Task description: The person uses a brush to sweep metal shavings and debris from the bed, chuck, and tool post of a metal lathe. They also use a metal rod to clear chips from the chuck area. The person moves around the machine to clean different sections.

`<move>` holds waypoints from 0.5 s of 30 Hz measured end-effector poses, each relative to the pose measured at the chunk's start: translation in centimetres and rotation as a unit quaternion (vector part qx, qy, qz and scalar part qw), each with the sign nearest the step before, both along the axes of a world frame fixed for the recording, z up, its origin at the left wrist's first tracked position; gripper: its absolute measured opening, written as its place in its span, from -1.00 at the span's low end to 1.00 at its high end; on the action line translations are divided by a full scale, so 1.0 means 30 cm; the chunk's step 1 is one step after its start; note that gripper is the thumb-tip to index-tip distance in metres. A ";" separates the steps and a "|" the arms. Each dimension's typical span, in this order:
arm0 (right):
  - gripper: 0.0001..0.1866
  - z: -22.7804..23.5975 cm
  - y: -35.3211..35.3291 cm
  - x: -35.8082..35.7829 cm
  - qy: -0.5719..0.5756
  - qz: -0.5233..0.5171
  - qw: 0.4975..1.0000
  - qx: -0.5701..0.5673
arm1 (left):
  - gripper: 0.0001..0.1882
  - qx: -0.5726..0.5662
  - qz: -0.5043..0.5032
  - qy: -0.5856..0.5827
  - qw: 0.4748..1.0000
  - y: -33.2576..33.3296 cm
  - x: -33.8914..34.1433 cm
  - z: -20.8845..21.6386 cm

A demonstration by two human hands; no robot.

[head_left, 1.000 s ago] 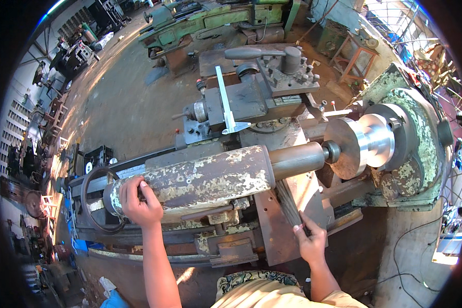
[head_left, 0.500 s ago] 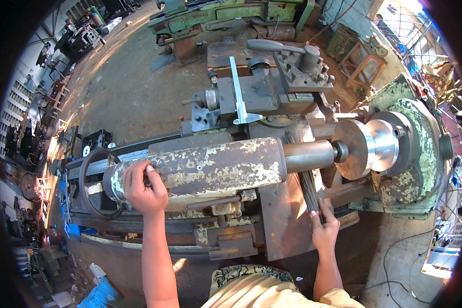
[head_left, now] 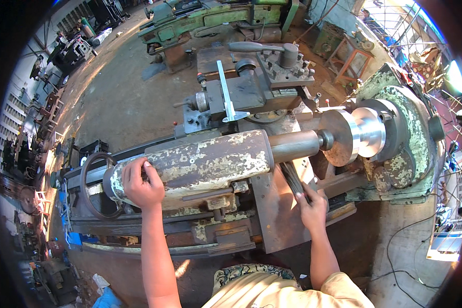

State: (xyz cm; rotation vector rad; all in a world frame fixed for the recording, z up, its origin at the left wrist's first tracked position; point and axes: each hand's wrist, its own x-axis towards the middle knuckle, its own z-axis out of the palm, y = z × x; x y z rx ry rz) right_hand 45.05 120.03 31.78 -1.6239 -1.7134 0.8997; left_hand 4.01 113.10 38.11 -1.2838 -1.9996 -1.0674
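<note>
My left hand [head_left: 143, 183], its fingers curled into a loose fist, rests on the handwheel end of the lathe's tailstock [head_left: 200, 159], whose paint is flaking. I see nothing in that fist. Over the flat carriage plate [head_left: 277, 220], my right hand [head_left: 313, 206] grips a dark brush-like bundle of long thin strands [head_left: 291, 179]. The bundle's far end passes under the tailstock quill [head_left: 294, 145] and is partly hidden. To the right of the quill, a shiny grooved metal workpiece [head_left: 367, 132] sits between the tailstock centre [head_left: 325, 139] and the chuck [head_left: 394, 126].
A caliper [head_left: 225, 92] lies on the cross slide beside the tool post [head_left: 287, 66] and its long handle. The tailstock handwheel [head_left: 90, 187] stands left of my left hand. Beyond is another green machine [head_left: 215, 25]. Cables [head_left: 395, 241] lie on the floor at right.
My right hand has shifted slightly left and away from me with the strand bundle, now tilted more to the left. My left hand stays on the tailstock. The whole view has shifted a little.
</note>
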 end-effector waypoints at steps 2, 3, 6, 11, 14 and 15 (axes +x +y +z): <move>-0.54 0.018 -0.054 0.017 0.031 -0.038 0.998 -0.033 | -0.88 -0.002 0.003 -0.001 1.000 -0.001 0.000 -0.003; -0.54 0.023 -0.063 0.018 0.061 -0.055 0.995 -0.052 | -0.89 0.000 0.003 -0.009 1.000 -0.002 0.000 -0.004; -0.57 0.010 -0.024 0.005 0.096 -0.031 0.994 -0.037 | -0.89 0.006 -0.001 -0.001 1.000 -0.002 0.003 -0.002; -0.57 -0.042 0.058 0.032 0.116 -0.086 0.989 -0.045 | -0.89 0.006 0.000 0.006 1.000 0.000 0.004 0.001; -0.57 -0.041 0.020 0.064 0.173 -0.111 0.977 -0.055 | -0.89 -0.001 0.006 -0.001 1.000 -0.003 0.000 -0.002; -0.57 -0.038 0.009 0.067 0.164 -0.136 0.974 -0.074 | -0.89 0.004 0.005 0.003 1.000 -0.001 -0.001 -0.004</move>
